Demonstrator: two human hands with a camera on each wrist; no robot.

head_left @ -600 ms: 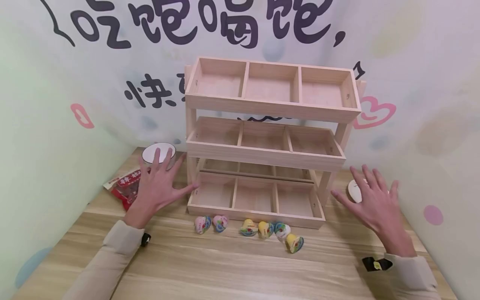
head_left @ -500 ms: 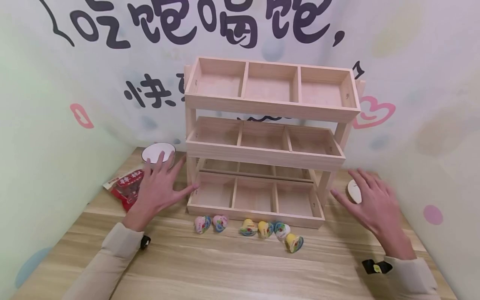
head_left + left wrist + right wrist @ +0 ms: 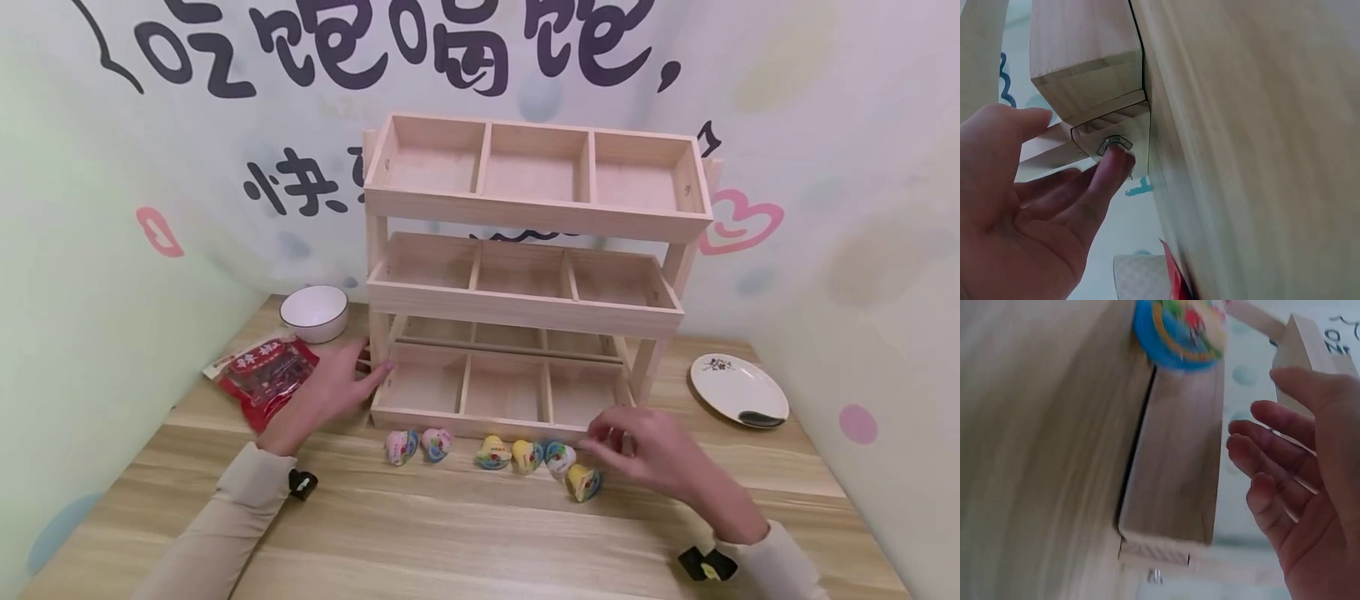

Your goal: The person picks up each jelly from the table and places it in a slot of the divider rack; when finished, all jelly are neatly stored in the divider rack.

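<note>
My left hand (image 3: pixel 326 392) is at the left end of the three-tier wooden rack (image 3: pixel 525 312), thumb by the lowest tray's corner. In the left wrist view, a fingertip is at a metal bolt (image 3: pixel 1114 144) on the rack's end; contact is unclear. My right hand (image 3: pixel 656 454), fingers loosely bent, hovers just right of several small jelly cups and holds nothing. These lie along the rack's front: pink cups (image 3: pixel 402 447) at left, yellow cups (image 3: pixel 493 452) and a white cup (image 3: pixel 559 457) farther right. The right wrist view shows a blue-rimmed cup lid (image 3: pixel 1182 331), apart from the fingers.
Behind my left arm lie a red snack bag (image 3: pixel 266 371) and a white bowl (image 3: pixel 315 312). At the right stands a white plate (image 3: pixel 738 389) with a dark leaf pattern. A printed cloth (image 3: pixel 300 125) hangs behind the wooden table (image 3: pixel 420 542).
My right hand has moved left and down from above the plate to beside the jelly cups. My left hand has lowered toward the rack's end, uncovering the bowl. Its spread fingers have drawn in.
</note>
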